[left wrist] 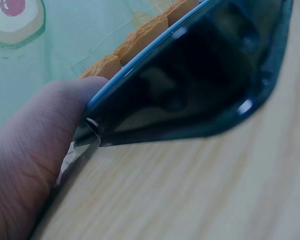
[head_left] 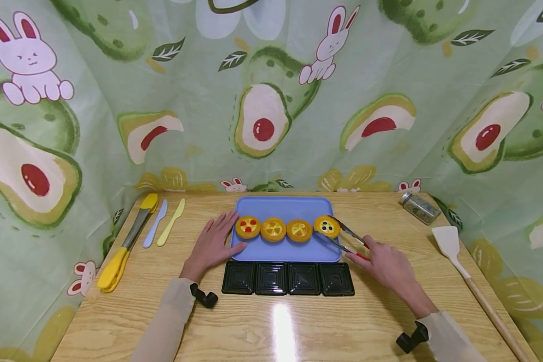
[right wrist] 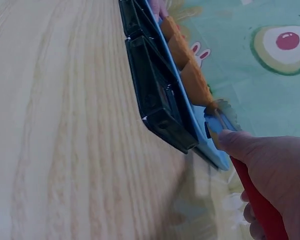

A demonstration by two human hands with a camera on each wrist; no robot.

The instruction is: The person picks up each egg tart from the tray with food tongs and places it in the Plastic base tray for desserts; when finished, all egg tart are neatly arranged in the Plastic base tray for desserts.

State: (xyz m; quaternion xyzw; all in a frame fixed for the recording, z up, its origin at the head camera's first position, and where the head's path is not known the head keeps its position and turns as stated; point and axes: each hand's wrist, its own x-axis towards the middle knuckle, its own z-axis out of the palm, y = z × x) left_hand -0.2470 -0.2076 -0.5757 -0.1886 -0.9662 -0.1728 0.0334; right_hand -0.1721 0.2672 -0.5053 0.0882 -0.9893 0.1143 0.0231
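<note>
Our right hand (head_left: 384, 264) grips the tongs (right wrist: 260, 197), tips around the right-end tart (head_left: 327, 227), which lies ahead and left on the tray (head_left: 280, 205). Our left hand (head_left: 211, 245), fingers straight, touches the tray's left side.

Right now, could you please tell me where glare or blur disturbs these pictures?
Head view: a white glare streak on the table below the black trays; left wrist view: soft focus, bright glints on a black tray; right wrist view: dim, glare at the left edge, tongs indistinct toward their tips.
</note>
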